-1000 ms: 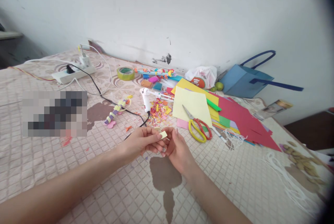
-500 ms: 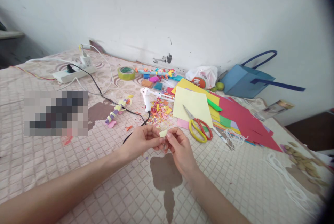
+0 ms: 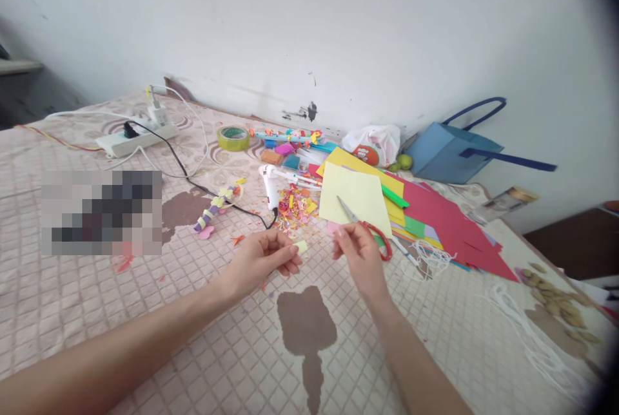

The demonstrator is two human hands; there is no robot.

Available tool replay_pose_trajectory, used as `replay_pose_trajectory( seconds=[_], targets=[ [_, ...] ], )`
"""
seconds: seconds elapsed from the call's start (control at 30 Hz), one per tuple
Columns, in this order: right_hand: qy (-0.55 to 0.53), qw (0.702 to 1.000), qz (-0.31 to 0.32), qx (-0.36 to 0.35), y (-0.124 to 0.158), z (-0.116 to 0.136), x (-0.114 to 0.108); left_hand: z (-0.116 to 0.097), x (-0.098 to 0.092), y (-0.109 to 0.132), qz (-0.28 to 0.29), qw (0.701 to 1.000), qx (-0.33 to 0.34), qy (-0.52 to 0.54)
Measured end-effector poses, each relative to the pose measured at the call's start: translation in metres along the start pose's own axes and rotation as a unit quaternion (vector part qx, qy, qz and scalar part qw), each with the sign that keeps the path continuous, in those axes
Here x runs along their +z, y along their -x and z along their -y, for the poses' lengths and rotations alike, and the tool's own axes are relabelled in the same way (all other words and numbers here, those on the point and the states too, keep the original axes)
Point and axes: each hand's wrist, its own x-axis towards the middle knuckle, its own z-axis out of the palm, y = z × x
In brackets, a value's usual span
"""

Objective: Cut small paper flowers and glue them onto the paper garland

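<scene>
My left hand (image 3: 261,260) is closed, pinching a small pale yellow paper piece (image 3: 300,247) between thumb and fingers just above the tiled cloth. My right hand (image 3: 360,259) has left that piece and sits to its right, fingers curled over the handles of the scissors (image 3: 380,239). The yellow handle is hidden under the hand; the red handle and the blades, which lie on a pale yellow sheet (image 3: 355,199), still show.
A white glue gun (image 3: 269,186) with a black cord lies beside a heap of paper scraps (image 3: 296,203). Coloured sheets (image 3: 445,221), a tape roll (image 3: 233,138), a power strip (image 3: 130,138), a blue bag (image 3: 447,154) and white string (image 3: 527,331) surround the hands.
My right hand let go of the small paper piece and moved right onto the scissors' handles. The left hand kept the piece and stayed almost in place.
</scene>
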Motion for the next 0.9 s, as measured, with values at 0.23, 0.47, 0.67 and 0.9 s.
replay_pose_trajectory(
  seconds=[0.23, 0.47, 0.67, 0.9],
  targets=[
    [0.466, 0.883, -0.052, -0.020, -0.031, -0.052, -0.075, 0.000, -0.004, -0.003, -0.004, 0.999, -0.033, 0.025],
    [0.452, 0.890, -0.051, 0.045, -0.034, -0.064, -0.080, 0.002, -0.013, -0.008, 0.001, 0.995, -0.074, 0.061],
    [0.382, 0.922, -0.051, 0.039, -0.030, -0.055, -0.087, -0.003, -0.020, -0.010, -0.002, 0.994, -0.075, 0.079],
    [0.046, 0.988, 0.127, 0.077, -0.003, -0.005, -0.052, -0.015, -0.029, -0.010, -0.018, 0.993, -0.040, 0.112]
  ],
)
